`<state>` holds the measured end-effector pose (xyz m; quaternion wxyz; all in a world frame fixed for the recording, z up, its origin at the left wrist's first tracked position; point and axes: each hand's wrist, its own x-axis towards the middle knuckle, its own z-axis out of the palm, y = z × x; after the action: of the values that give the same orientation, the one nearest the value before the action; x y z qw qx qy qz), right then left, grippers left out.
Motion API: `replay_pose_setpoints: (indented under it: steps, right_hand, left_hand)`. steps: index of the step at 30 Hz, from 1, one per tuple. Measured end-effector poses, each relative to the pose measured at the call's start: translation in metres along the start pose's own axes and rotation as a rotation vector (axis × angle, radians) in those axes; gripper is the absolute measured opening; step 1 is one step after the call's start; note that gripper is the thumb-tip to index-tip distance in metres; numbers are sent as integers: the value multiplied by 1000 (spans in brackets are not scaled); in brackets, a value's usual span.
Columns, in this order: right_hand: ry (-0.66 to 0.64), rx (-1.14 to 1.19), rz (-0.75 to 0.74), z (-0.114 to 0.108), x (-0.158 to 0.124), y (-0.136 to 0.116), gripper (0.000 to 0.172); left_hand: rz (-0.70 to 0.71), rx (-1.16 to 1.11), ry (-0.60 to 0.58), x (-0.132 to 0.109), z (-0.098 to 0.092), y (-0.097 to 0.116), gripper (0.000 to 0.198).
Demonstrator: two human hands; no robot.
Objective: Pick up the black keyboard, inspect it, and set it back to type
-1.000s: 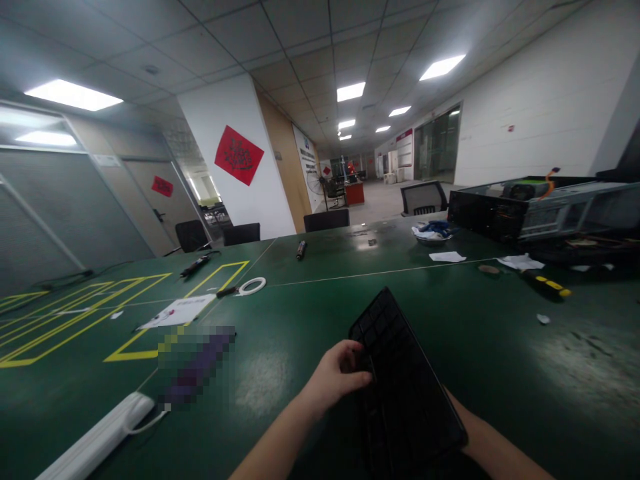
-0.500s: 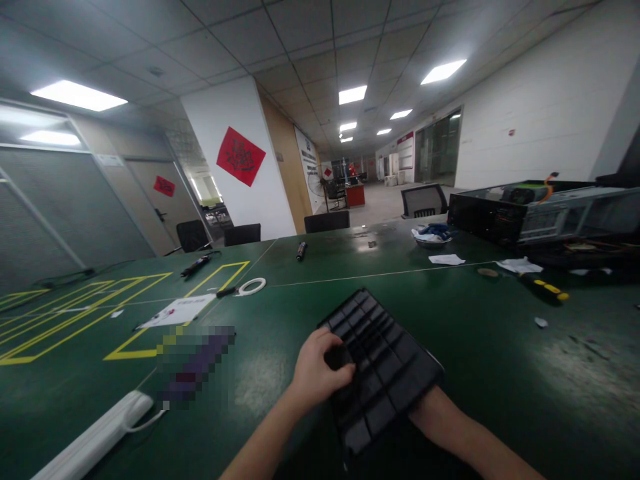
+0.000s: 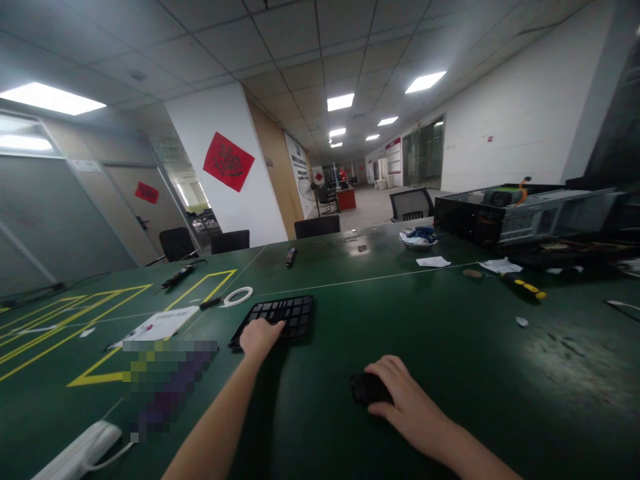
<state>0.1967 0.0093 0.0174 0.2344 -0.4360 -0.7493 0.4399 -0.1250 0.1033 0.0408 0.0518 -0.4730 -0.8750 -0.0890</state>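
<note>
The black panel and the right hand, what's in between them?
In the head view, the small dark object held in the right hand comes first, then green tabletop up to the black panel.

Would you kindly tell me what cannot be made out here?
All in the head view:
Black rectangular gridded tray: near-left part hidden by the left hand.
Small black block: right end hidden by the right hand.
Purple elongated object: details masked by pixelation.
White elongated bar: near end cut off by the bottom edge.
White rectangular paper: print too small to read.
</note>
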Motion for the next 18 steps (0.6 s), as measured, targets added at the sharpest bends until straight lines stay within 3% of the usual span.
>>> replay_pose_setpoints:
  steps: [4, 7, 9, 12, 14, 18]
  right_hand:
    - [21, -18, -41, 0, 0, -1, 35]
    - [19, -26, -40, 1, 1, -1, 34]
    - [13, -26, -31, 0, 1, 0, 36]
    - [13, -31, -46, 1, 2, 2, 37]
    - [19, -33, -56, 3, 1, 3, 36]
    - [32, -15, -23, 4, -2, 3, 37]
  left_hand:
    - [86, 45, 52, -4, -4, 2, 55]
    - [237, 65, 97, -22, -10, -2, 38]
    - [377, 57, 83, -41, -11, -12, 33]
    - [553, 15, 25, -75, -7, -35, 43]
    - [610, -25, -25, -95, -3, -50, 47]
    - [621, -96, -40, -115, 3, -62, 32]
